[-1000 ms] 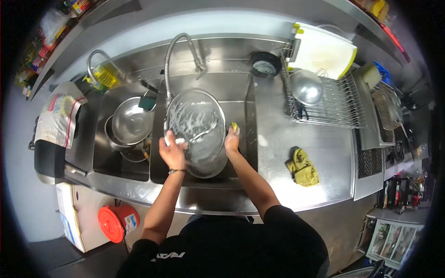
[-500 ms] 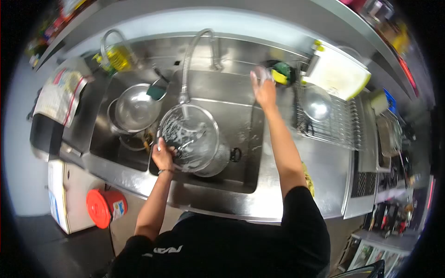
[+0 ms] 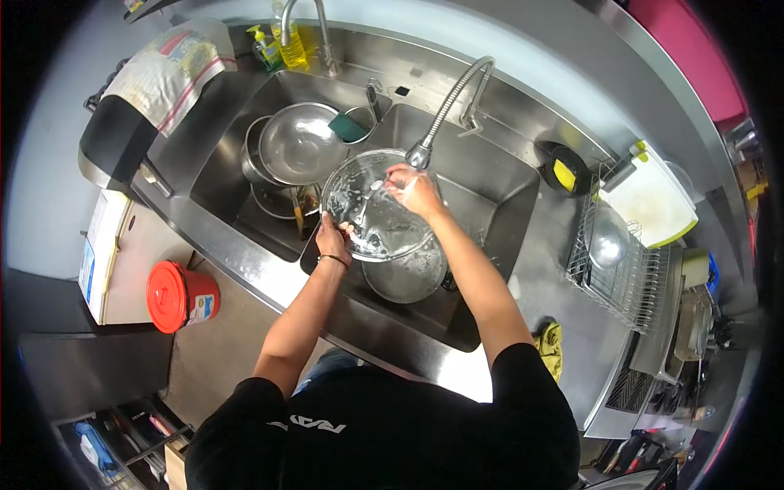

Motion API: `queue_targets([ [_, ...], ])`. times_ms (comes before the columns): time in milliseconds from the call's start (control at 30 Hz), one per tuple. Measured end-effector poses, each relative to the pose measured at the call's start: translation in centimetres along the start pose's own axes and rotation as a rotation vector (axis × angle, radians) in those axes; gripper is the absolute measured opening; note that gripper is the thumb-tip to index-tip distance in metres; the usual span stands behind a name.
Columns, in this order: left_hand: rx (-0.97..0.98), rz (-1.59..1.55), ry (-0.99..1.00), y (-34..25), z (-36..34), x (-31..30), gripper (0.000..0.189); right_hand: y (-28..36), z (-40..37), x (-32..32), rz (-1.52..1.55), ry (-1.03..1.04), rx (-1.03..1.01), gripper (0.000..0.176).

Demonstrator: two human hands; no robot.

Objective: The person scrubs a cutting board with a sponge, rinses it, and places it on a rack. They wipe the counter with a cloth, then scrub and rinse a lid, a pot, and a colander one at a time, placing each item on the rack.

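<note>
My left hand (image 3: 333, 238) grips the near-left rim of a wet, soapy glass lid (image 3: 359, 192), thumb over the edge. The lid is held tilted above the right basin of the sink (image 3: 490, 184). On the lid's upper right part, my right hand (image 3: 414, 190) presses with curled fingers. Something pale shows at its fingertips, too small to make out. Just above this hand hangs the spray head of the faucet (image 3: 419, 153). Below the lid, partly hidden by it, a round wet piece of cookware (image 3: 406, 276) with a dark handle rests in the basin.
The left basin holds a metal bowl (image 3: 298, 147), a green scouring pad (image 3: 349, 127) and other cookware. On the right counter are a black bowl (image 3: 565, 170) with a yellow sponge, a dish rack (image 3: 625, 273) and a yellow cloth (image 3: 550, 349). A red bucket (image 3: 167, 298) stands at left.
My right hand has come from beside the black bowl back to the glass lid and now touches it. My left hand keeps its grip on the rim. The view has shifted and turned.
</note>
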State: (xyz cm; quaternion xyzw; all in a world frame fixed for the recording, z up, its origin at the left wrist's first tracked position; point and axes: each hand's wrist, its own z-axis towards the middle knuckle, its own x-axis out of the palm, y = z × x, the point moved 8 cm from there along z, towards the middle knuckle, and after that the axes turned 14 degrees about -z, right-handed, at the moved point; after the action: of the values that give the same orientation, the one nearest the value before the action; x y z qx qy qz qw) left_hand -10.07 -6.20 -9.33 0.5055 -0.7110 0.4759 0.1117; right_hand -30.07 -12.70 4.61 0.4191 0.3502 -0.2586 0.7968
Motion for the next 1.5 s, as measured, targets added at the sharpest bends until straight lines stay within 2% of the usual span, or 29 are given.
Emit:
queue_targets([
  [33, -0.040, -0.020, -0.006, 0.1, -0.1, -0.2, 0.034, 0.0, 0.7, -0.5, -0.003, 0.011, -0.007, 0.022],
  [100, -0.107, -0.042, -0.049, 0.3, -0.3, -0.8, 0.034, -2.4, 0.8, -0.3, -0.256, 0.136, 0.257, 0.048],
  [133, -0.107, -0.050, -0.055, 0.2, -0.3, -0.9, 0.034, -2.4, 0.5, -0.2, -0.259, 0.143, 0.251, 0.048],
  [200, -0.087, 0.008, 0.000, -0.2, -0.2, -0.4, 0.033, -4.2, -1.0, -1.7, -0.318, -0.035, 0.434, 0.071],
  [233, -0.062, 0.040, -0.005, -0.8, -0.8, 0.2, 0.033, -5.8, -2.1, -1.3, -0.257, -0.036, 0.517, 0.072],
  [300, -0.060, 0.085, 0.029, -0.7, -0.5, 0.8, 0.035, -9.3, -6.7, 1.2, 0.615, 0.019, 0.925, 0.058],
  [367, -0.055, 0.145, 0.095, 0.4, 0.6, 1.4, 0.038, -10.6, -11.0, 2.3, 1.010, -0.111, 1.213, 0.040],
  [400, -0.070, 0.256, 0.141, 0.4, 0.0, 2.6, 0.039, -10.3, -12.1, 2.5, 1.003, -0.109, 1.212, 0.040],
  [467, -0.039, 0.435, 0.162, 1.0, 0.2, 4.4, 0.040, -10.6, -14.9, 1.7, 1.051, -0.409, 1.259, 0.034],
  [533, 0.072, 0.721, 0.225, 1.8, 2.3, 5.3, 0.046, -10.6, -16.3, 1.4, 1.057, -0.476, 1.244, 0.036],
  [600, 0.458, 1.280, 0.278, 2.4, 3.9, 6.7, 0.055, -9.5, -16.4, 0.2, 1.141, -0.540, 1.132, 0.036],
  [633, 0.455, 1.286, 0.296, 3.6, 4.0, 6.7, 0.055, -9.1, -16.7, -0.2, 1.140, -0.560, 1.136, 0.036],
  [700, 0.653, 1.325, 0.285, 4.6, 2.6, 7.4, 0.067, -7.7, -16.3, -1.1, 1.213, -0.618, 1.008, 0.034],
  [733, 0.651, 1.334, 0.304, 4.5, 1.6, 8.3, 0.067, -6.8, -16.4, -1.7, 1.214, -0.639, 1.014, 0.034],
  [833, 0.227, 1.071, 0.626, 7.2, 0.4, 9.8, 0.070, -3.9, -15.9, -3.4, 1.165, -0.671, 0.961, 0.032],
  [867, 0.221, 1.086, 0.638, 8.1, -0.2, 9.8, 0.070, -3.3, -15.7, -3.1, 1.171, -0.689, 0.969, 0.032],
  [933, 0.171, 0.921, 0.435, 7.3, -3.7, 11.0, 0.069, -2.1, -14.3, -3.2, 1.006, -0.633, 0.862, 0.031],
  [1000, 0.139, 0.878, 0.441, 7.3, -2.9, 10.8, 0.068, -1.8, -13.9, -3.0, 0.964, -0.622, 0.854, 0.032],
  [1067, 0.102, 0.904, 0.707, 8.4, -2.2, 10.9, 0.073, -1.0, -13.3, -3.5, 0.689, -0.514, 0.840, 0.029],
  [1100, 0.064, 1.062, 0.813, 7.9, -3.8, 12.0, 0.081, 0.1, -13.1, -4.5, 0.527, -0.557, 0.794, 0.026],
  [1133, 0.063, 1.067, 0.805, 7.7, -3.8, 12.0, 0.081, 0.5, -13.2, -4.4, 0.535, -0.551, 0.797, 0.026],
  [1200, -0.322, 0.778, 0.646, 9.1, -3.7, 11.1, 0.080, 2.7, -11.9, -4.8, -0.305, -0.227, 0.650, 0.022],
  [1233, -0.436, 0.709, 0.501, 8.2, -5.2, 11.3, 0.072, 3.8, -11.6, -4.2, -0.366, -0.285, 0.521, 0.020],
  [1267, -0.429, 0.705, 0.499, 7.6, -4.6, 11.3, 0.072, 5.1, -11.4, -3.5, -0.446, -0.290, 0.347, 0.023],
  [1333, -0.694, 0.543, 0.564, 7.5, -4.4, 11.1, 0.057, 5.9, -11.6, -2.0, -0.448, -0.194, 0.267, 0.027],
  [1367, -0.683, 0.511, 0.605, 6.6, -4.2, 11.6, 0.035, 6.2, -11.8, -1.7, -0.448, -0.194, 0.263, 0.027],
  [1400, -0.669, 0.548, 0.552, 5.5, -3.6, 11.4, 0.031, 7.0, -11.9, -1.3, -0.446, -0.182, 0.220, 0.028],
  [1467, -0.624, 0.596, 0.577, 4.2, -3.8, 11.0, 0.050, 7.8, -12.4, -1.3, -0.445, -0.166, 0.176, 0.030],
  [1500, -0.573, 0.510, 0.593, 3.6, -3.8, 10.9, 0.054, 8.9, -12.1, -1.7, -0.387, -0.129, 0.073, 0.032],
])
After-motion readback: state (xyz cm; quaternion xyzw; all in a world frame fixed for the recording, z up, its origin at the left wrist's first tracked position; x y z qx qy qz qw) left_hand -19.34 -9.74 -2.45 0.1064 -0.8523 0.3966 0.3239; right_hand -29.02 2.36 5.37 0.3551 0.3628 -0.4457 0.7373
